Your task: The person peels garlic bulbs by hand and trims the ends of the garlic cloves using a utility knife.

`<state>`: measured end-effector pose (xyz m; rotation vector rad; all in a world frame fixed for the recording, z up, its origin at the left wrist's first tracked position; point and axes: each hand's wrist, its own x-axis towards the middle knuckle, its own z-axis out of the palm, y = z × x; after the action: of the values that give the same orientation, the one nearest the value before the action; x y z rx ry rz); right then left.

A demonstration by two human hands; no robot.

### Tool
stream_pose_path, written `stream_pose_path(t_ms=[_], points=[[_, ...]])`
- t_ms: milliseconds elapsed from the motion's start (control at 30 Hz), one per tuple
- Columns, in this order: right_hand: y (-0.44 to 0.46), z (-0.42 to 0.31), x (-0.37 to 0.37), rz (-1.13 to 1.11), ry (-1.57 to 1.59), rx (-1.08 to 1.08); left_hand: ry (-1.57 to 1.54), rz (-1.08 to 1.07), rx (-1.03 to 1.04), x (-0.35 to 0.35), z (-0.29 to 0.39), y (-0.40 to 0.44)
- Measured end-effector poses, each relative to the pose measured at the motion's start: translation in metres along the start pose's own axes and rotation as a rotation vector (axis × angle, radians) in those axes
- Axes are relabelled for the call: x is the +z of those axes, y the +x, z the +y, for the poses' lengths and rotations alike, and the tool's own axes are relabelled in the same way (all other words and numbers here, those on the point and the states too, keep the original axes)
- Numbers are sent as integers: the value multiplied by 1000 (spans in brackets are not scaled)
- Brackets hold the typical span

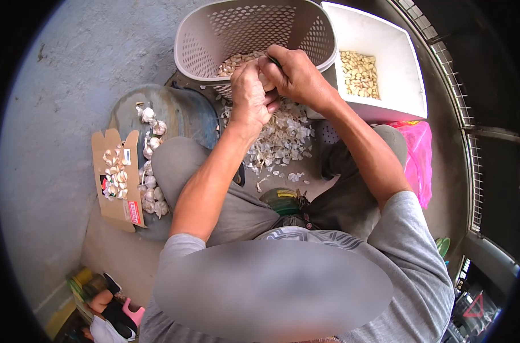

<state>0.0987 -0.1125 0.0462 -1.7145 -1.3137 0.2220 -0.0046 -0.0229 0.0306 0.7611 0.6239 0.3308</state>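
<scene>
My left hand [249,97] is closed around a pale piece of garlic [265,82], mostly covered by the fingers. Pressed up against it, my right hand [299,77] grips a small tool with a dark green handle [273,60]; its blade, if any, is hidden. Both hands are over the near rim of a taupe perforated plastic basket [186,46], which has unpeeled garlic cloves [237,62] in its bottom. Below the hands, papery garlic skins [285,137] are scattered on the floor.
A white foam box [397,63] with peeled cloves [360,74] stands right of the basket. At left, garlic bulbs [151,188] and a cardboard piece [108,214] bearing cloves lie on a round bluish surface [182,111]. A pink bag [418,160] lies at right. Another person [114,314] is lower left.
</scene>
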Motion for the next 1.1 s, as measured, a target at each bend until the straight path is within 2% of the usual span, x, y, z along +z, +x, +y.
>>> stream_pose_path(t_ms=[100, 400, 500, 733, 833, 1100], points=[[-4, 3, -1, -23, -10, 8, -84, -44, -118, -4, -2, 3], [-15, -1, -3, 15, -25, -45, -137, -177, -222, -12, -5, 5], [-19, -2, -5, -1, -45, -33, -143, -103, -258, -6, -6, 1], [-25, -3, -4, 17, -64, -30, -156, -136, -291, -14, -12, 7], [-27, -5, -4, -10, -30, 41, -169, -124, -322, -14, -12, 10], [-26, -3, -2, -26, -47, 18, -197, -145, -356, -20, -15, 11]])
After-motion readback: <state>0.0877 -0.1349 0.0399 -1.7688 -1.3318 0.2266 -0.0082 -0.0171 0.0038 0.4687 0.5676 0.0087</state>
